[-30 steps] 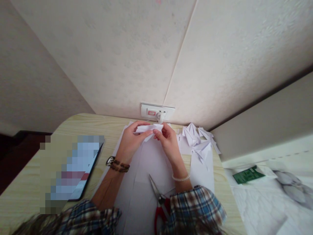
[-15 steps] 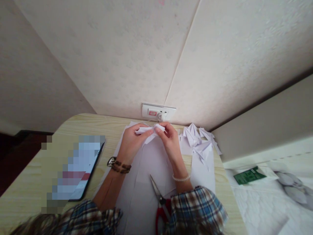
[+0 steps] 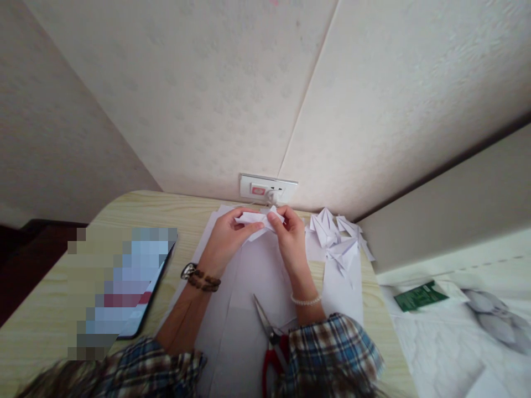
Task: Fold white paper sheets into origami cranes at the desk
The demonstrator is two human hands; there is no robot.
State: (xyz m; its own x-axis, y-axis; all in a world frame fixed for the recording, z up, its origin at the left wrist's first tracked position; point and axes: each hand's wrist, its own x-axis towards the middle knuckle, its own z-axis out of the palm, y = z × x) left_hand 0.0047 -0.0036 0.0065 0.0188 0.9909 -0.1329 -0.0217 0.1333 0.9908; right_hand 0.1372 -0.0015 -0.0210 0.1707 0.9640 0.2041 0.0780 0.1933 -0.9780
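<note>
A small piece of folded white paper (image 3: 251,218) is held between both hands, just above the white sheets at the back of the table. My left hand (image 3: 227,235) pinches its left side, thumb on the near face. My right hand (image 3: 291,229) grips the right side with bent fingers, and a small point of paper stands up beside the thumb. The fingertips behind the paper are partly hidden. Nearer to me, red-handled scissors (image 3: 269,337) lie on the white paper sheets (image 3: 244,309), their handles partly behind my right sleeve.
Several folded paper pieces (image 3: 342,251) lie right of my right hand. A tablet-like device (image 3: 155,293), its screen blurred out, rests on the wooden table (image 3: 120,213) at left. A wall socket (image 3: 269,189) with a plug is behind my hands. A green packet (image 3: 421,296) lies off the table, right.
The folded paper has turned slightly between my fingers, and more of its right part shows. My right thumb has shifted a little. Everything else stays in place.
</note>
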